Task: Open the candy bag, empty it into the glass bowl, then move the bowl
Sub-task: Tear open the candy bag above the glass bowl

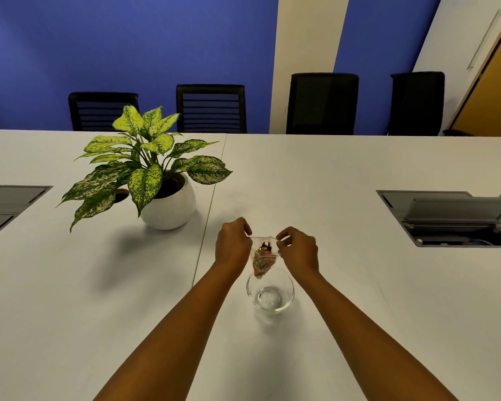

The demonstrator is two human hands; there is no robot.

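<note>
A small clear candy bag (262, 257) with red and gold wrapped candies inside hangs between my two hands, just above the far rim of the glass bowl. My left hand (234, 243) pinches the bag's top left edge and my right hand (298, 250) pinches the top right edge, with the top stretched taut between them. The glass bowl (270, 290) stands on the white table directly below and slightly nearer to me. It is clear, and nothing shows inside it.
A potted plant (156, 180) in a round white pot stands to the far left of the hands. Cable hatches are set into the white table (359, 175) at the left (9, 206) and right (451, 218). Several black chairs (211, 108) line the far edge.
</note>
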